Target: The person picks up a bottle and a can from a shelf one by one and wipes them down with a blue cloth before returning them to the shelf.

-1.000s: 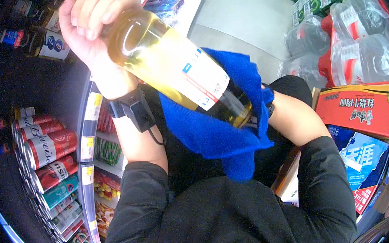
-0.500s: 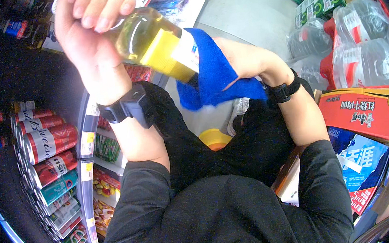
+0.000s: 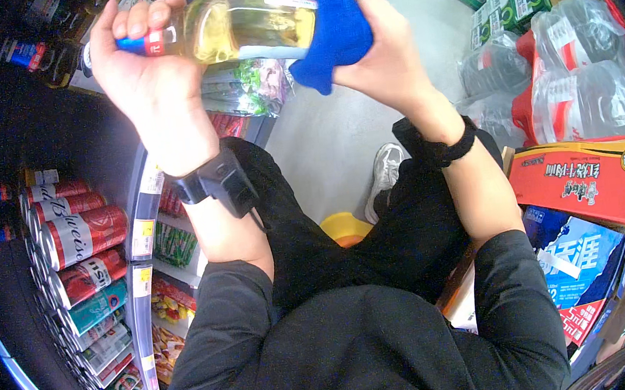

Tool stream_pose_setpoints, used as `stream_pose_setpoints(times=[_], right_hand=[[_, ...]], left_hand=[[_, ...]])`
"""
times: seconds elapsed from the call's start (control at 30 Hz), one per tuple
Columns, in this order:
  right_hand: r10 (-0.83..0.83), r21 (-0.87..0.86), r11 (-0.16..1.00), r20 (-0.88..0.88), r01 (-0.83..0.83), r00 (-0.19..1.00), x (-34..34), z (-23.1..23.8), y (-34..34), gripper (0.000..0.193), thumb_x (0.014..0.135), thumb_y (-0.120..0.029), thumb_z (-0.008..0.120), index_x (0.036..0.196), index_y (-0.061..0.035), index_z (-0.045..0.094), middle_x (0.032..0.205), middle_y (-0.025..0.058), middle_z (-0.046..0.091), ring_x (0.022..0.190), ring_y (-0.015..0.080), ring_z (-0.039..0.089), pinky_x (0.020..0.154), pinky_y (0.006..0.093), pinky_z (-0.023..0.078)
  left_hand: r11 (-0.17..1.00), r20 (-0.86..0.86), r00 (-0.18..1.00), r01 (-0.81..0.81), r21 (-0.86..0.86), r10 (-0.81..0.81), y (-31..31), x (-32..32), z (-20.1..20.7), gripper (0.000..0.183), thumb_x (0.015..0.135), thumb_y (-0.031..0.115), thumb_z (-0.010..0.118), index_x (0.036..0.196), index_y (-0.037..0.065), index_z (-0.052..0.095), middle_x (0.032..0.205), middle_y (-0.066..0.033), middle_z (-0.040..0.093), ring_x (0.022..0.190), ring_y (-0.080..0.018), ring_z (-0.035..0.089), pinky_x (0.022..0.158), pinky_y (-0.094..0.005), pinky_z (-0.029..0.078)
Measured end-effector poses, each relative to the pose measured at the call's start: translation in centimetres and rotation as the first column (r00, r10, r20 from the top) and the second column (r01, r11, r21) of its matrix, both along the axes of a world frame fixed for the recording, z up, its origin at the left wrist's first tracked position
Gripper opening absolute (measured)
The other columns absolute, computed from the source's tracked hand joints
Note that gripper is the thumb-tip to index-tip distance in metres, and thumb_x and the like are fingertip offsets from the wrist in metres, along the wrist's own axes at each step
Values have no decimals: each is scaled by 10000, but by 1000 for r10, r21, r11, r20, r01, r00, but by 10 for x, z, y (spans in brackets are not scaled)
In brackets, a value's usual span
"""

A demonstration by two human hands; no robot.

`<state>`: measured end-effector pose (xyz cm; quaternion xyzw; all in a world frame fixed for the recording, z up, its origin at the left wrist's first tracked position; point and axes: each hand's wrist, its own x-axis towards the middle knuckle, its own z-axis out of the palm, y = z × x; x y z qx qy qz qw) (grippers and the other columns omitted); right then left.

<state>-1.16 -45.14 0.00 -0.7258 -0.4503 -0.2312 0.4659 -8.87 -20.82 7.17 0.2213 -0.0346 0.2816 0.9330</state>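
A clear glass bottle (image 3: 249, 25) of pale yellow liquid lies almost level in the air in front of me. My left hand (image 3: 150, 67) is closed around its neck, where a blue and red label shows between the fingers. Over the base of the bottle, at its right end, a blue cloth (image 3: 341, 32) is wrapped. My right hand (image 3: 389, 50) grips that cloth and presses it against the bottle's base; some of its fingers are hidden behind the cloth.
On the left, a shelf (image 3: 142, 236) holds rows of drink cans (image 3: 86, 232). To the right stand shrink-wrapped large bottles (image 3: 584, 102), a red carton (image 3: 585, 178) and a blue box (image 3: 581, 254). A yellow round object (image 3: 346, 226) sits on the floor between my legs.
The bottle has swung from a slant to nearly level, its base end rising. My right hand and the cloth have moved up and now cover the base instead of the lower side.
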Motion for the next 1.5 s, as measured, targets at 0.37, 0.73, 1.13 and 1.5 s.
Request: stream_pose_setpoints(times=[0.37,0.73,1.13,1.5], right_hand=[[298,475,879,-482,-40,824,-25,-8,-5,548,808,-210,820,1259,-6,584,1173,147,631,1068,299,611,932,398,508],[577,587,808,-775,-42,258,-30,-25,-20,565,959,-299,655,1417,-24,472,1292,137,626,1175,316,614,1006,448,524],[631,712,678,-433,-185,644,-18,-46,-9,626,883,-111,790,1409,-31,459,1301,86,602,1190,225,616,1043,361,498],[324,356,913,-330,-201,886,-13,-16,-17,678,647,-122,934,1237,-55,606,1149,46,634,1052,175,627,944,315,482]], left_hand=[[967,71,980,196,-164,-187,8,17,-19,346,941,67,547,656,145,367,609,20,402,598,-162,446,999,-444,470],[946,84,966,256,-197,-244,-1,28,-32,372,951,77,541,647,161,343,612,29,382,601,-154,435,925,-413,473],[846,180,898,439,-303,-401,9,24,-30,390,965,81,522,637,173,332,595,64,364,581,-110,414,806,-358,444],[861,18,926,359,-360,-378,7,42,-54,375,968,85,537,662,190,347,637,71,376,634,-106,439,804,-340,449]])
